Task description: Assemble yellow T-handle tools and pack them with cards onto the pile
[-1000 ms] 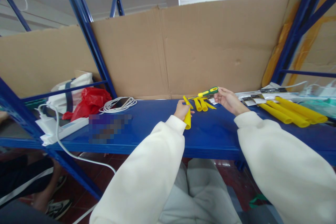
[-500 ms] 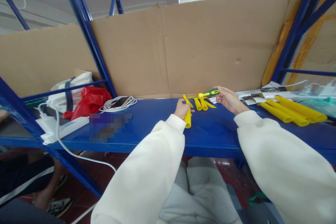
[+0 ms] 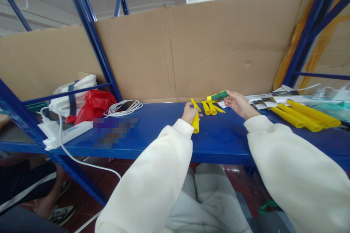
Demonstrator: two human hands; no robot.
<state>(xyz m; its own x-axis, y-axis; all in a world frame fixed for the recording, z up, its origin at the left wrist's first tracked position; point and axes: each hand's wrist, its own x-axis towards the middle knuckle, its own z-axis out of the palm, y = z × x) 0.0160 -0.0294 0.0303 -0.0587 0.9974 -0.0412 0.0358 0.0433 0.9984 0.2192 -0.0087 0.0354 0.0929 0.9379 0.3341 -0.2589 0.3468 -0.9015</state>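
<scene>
My left hand (image 3: 188, 113) is closed around a yellow plastic tube-shaped piece (image 3: 196, 123), its wider end pointing down toward me. My right hand (image 3: 238, 103) grips the end of a screwdriver (image 3: 218, 96) with a green and yellow handle. The screwdriver's shaft points left toward the upper part of the held yellow piece; whether the tip touches it I cannot tell. Just right of my left hand, several similar yellow pieces (image 3: 212, 108) lie on the blue shelf (image 3: 164, 131), below the screwdriver.
Longer yellow tubes (image 3: 308, 116) lie at the right beside printed packaging (image 3: 284, 96). To the left are a coiled white cable (image 3: 124, 108), a red plastic bag (image 3: 94, 105) and a white power strip (image 3: 73, 133). A cardboard sheet (image 3: 213, 51) stands behind. Another person's leg (image 3: 49, 193) shows lower left.
The screwdriver handle has turned a little in my right hand, showing more green on top. My left hand and the yellow piece stay in place.
</scene>
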